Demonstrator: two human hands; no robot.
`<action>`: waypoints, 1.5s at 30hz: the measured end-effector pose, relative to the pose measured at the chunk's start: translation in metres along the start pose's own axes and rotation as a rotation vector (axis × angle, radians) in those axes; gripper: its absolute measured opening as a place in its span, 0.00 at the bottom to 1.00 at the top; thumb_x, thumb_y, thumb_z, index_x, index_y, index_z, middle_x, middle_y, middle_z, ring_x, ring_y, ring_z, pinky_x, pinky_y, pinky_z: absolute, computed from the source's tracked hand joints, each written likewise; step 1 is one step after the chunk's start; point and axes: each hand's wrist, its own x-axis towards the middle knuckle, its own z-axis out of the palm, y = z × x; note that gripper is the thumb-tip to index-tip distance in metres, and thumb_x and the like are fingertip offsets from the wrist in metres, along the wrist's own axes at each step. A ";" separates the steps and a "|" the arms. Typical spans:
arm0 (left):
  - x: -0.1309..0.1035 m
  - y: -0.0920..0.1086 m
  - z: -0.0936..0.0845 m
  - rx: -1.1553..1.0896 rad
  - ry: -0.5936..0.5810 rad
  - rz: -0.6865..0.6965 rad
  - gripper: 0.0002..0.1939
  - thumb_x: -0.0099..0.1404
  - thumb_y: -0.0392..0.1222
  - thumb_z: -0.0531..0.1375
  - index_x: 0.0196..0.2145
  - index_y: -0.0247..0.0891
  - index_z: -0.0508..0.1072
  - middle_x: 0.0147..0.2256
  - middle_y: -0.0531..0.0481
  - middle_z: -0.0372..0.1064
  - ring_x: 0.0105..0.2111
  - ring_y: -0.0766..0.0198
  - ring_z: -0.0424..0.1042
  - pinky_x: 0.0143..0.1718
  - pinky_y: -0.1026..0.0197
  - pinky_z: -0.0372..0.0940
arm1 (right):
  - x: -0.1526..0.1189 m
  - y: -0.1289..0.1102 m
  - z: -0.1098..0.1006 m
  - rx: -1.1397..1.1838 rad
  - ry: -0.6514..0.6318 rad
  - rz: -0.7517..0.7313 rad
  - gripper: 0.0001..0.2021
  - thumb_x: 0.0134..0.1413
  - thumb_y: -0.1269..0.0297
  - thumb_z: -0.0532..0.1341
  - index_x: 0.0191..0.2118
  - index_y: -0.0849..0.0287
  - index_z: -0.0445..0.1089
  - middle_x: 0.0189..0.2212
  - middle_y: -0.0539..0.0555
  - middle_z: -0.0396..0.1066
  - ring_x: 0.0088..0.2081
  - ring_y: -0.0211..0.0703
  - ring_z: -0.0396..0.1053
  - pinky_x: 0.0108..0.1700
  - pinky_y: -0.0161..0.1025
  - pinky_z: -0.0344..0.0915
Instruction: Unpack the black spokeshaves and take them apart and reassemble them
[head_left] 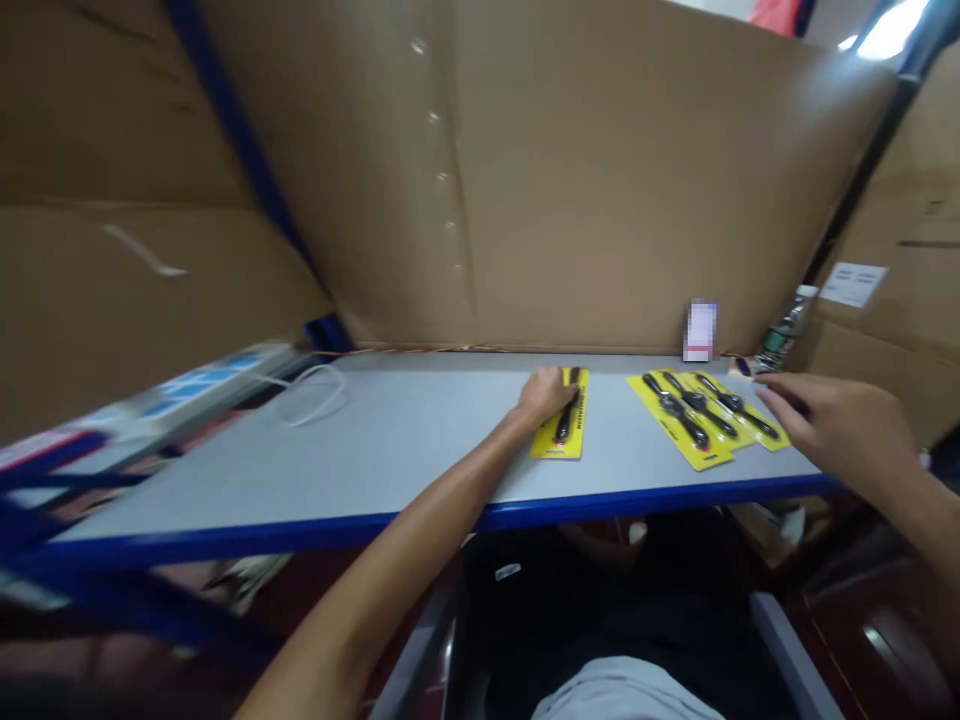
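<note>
grey shelf (375,450) with blue edge, cardboard wall at 12 o'clock | 3 overlapping yellow tool cards (705,415) at 2 o'clock, right hand (840,425) hovering at their right edge, fingers loosely spread, holding nothing | single yellow card (562,430) at 1 o'clock under left hand (544,395), fingers flat on it | advice: press evenly, slide flat.
</note>
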 end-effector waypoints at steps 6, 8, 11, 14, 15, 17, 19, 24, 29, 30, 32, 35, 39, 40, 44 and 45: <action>-0.012 0.015 -0.002 0.556 -0.174 0.130 0.23 0.72 0.56 0.54 0.43 0.36 0.80 0.42 0.32 0.78 0.47 0.41 0.77 0.46 0.50 0.67 | 0.048 0.033 0.084 -0.296 -0.622 0.102 0.34 0.71 0.44 0.50 0.71 0.61 0.58 0.63 0.70 0.67 0.60 0.66 0.68 0.56 0.53 0.64; -0.020 0.021 -0.001 0.565 -0.192 0.168 0.24 0.73 0.57 0.52 0.50 0.37 0.78 0.42 0.35 0.79 0.46 0.43 0.78 0.45 0.51 0.67 | 0.034 0.035 0.099 -0.249 -0.681 0.128 0.33 0.72 0.42 0.46 0.72 0.57 0.58 0.63 0.69 0.67 0.61 0.66 0.67 0.57 0.54 0.63; -0.032 0.028 0.004 0.523 -0.212 0.236 0.25 0.72 0.55 0.54 0.59 0.40 0.72 0.41 0.39 0.79 0.46 0.44 0.77 0.45 0.51 0.68 | 0.020 0.029 0.107 -0.260 -0.692 0.122 0.34 0.70 0.38 0.46 0.69 0.55 0.63 0.62 0.70 0.66 0.62 0.69 0.64 0.58 0.57 0.60; -0.045 0.037 0.013 0.508 -0.214 0.388 0.24 0.72 0.54 0.57 0.58 0.38 0.73 0.47 0.36 0.76 0.53 0.44 0.72 0.51 0.48 0.67 | 0.017 0.015 0.108 -0.282 -0.665 0.128 0.34 0.70 0.38 0.46 0.68 0.55 0.65 0.61 0.72 0.66 0.61 0.69 0.63 0.58 0.58 0.59; -0.050 0.041 0.017 0.505 -0.212 0.452 0.24 0.72 0.54 0.57 0.58 0.37 0.74 0.51 0.34 0.73 0.56 0.43 0.69 0.54 0.46 0.66 | 0.017 0.010 0.108 -0.281 -0.658 0.133 0.33 0.71 0.39 0.45 0.68 0.54 0.65 0.60 0.72 0.66 0.60 0.68 0.64 0.57 0.58 0.58; -0.059 0.050 0.024 0.474 -0.242 0.537 0.29 0.72 0.57 0.56 0.62 0.37 0.70 0.61 0.30 0.64 0.63 0.40 0.62 0.58 0.41 0.63 | 0.017 -0.001 0.110 -0.282 -0.653 0.138 0.32 0.71 0.41 0.45 0.68 0.54 0.65 0.59 0.72 0.67 0.59 0.68 0.63 0.57 0.58 0.57; -0.067 0.059 0.030 0.426 -0.342 0.552 0.35 0.73 0.61 0.53 0.70 0.41 0.60 0.68 0.30 0.54 0.68 0.37 0.54 0.60 0.35 0.60 | 0.017 -0.012 0.112 -0.284 -0.660 0.133 0.31 0.71 0.43 0.47 0.68 0.54 0.66 0.58 0.72 0.68 0.58 0.68 0.63 0.57 0.57 0.57; -0.080 0.068 0.030 0.460 -0.561 0.484 0.41 0.71 0.71 0.47 0.74 0.50 0.52 0.73 0.33 0.44 0.73 0.29 0.39 0.63 0.20 0.43 | 0.019 -0.045 0.119 -0.281 -0.673 0.048 0.28 0.71 0.46 0.48 0.65 0.57 0.69 0.54 0.73 0.69 0.58 0.68 0.64 0.56 0.56 0.57; -0.087 0.040 -0.002 0.535 -0.528 0.500 0.42 0.71 0.71 0.46 0.74 0.46 0.54 0.73 0.32 0.45 0.73 0.31 0.41 0.65 0.23 0.45 | 0.020 -0.085 0.122 -0.244 -0.669 -0.022 0.28 0.71 0.47 0.50 0.64 0.59 0.69 0.53 0.74 0.70 0.57 0.70 0.65 0.55 0.56 0.57; -0.087 0.031 -0.011 0.543 -0.519 0.507 0.42 0.71 0.71 0.47 0.73 0.47 0.54 0.73 0.32 0.46 0.73 0.32 0.42 0.65 0.24 0.46 | 0.020 -0.093 0.123 -0.228 -0.661 -0.042 0.28 0.70 0.47 0.50 0.64 0.59 0.69 0.53 0.74 0.70 0.57 0.70 0.65 0.55 0.56 0.57; -0.084 0.010 -0.030 0.562 -0.512 0.517 0.40 0.71 0.69 0.49 0.73 0.47 0.55 0.73 0.33 0.47 0.73 0.33 0.44 0.65 0.25 0.48 | 0.019 -0.112 0.126 -0.188 -0.647 -0.086 0.30 0.70 0.45 0.49 0.64 0.61 0.70 0.54 0.75 0.70 0.58 0.70 0.64 0.56 0.57 0.57; -0.070 -0.024 -0.060 0.581 -0.507 0.535 0.39 0.72 0.66 0.52 0.72 0.43 0.56 0.72 0.33 0.50 0.71 0.36 0.49 0.66 0.32 0.51 | 0.019 -0.141 0.134 -0.096 -0.644 -0.155 0.33 0.70 0.42 0.48 0.63 0.65 0.70 0.56 0.76 0.69 0.60 0.71 0.62 0.58 0.58 0.56; -0.042 -0.064 -0.095 0.525 -0.484 0.552 0.30 0.74 0.55 0.53 0.69 0.43 0.64 0.70 0.37 0.56 0.69 0.44 0.57 0.66 0.41 0.56 | 0.024 -0.173 0.146 0.044 -0.642 -0.243 0.33 0.72 0.45 0.47 0.62 0.70 0.70 0.59 0.78 0.66 0.64 0.71 0.59 0.60 0.56 0.56; -0.036 -0.071 -0.102 0.509 -0.479 0.538 0.29 0.73 0.53 0.53 0.67 0.43 0.66 0.69 0.38 0.58 0.68 0.45 0.59 0.66 0.41 0.56 | 0.026 -0.179 0.149 0.069 -0.639 -0.268 0.32 0.72 0.47 0.47 0.62 0.71 0.70 0.59 0.78 0.65 0.64 0.71 0.59 0.61 0.56 0.56; -0.025 -0.075 -0.108 0.484 -0.418 0.477 0.25 0.74 0.55 0.51 0.61 0.43 0.73 0.62 0.39 0.68 0.63 0.47 0.65 0.65 0.41 0.58 | 0.030 -0.185 0.156 0.113 -0.629 -0.354 0.28 0.74 0.53 0.48 0.62 0.69 0.70 0.62 0.76 0.63 0.63 0.68 0.60 0.60 0.53 0.58; -0.027 -0.070 -0.104 0.503 -0.382 0.459 0.26 0.74 0.57 0.50 0.61 0.43 0.72 0.62 0.39 0.68 0.64 0.46 0.64 0.65 0.40 0.57 | 0.031 -0.182 0.156 0.115 -0.630 -0.365 0.26 0.74 0.55 0.48 0.62 0.69 0.70 0.63 0.75 0.63 0.63 0.67 0.61 0.60 0.52 0.59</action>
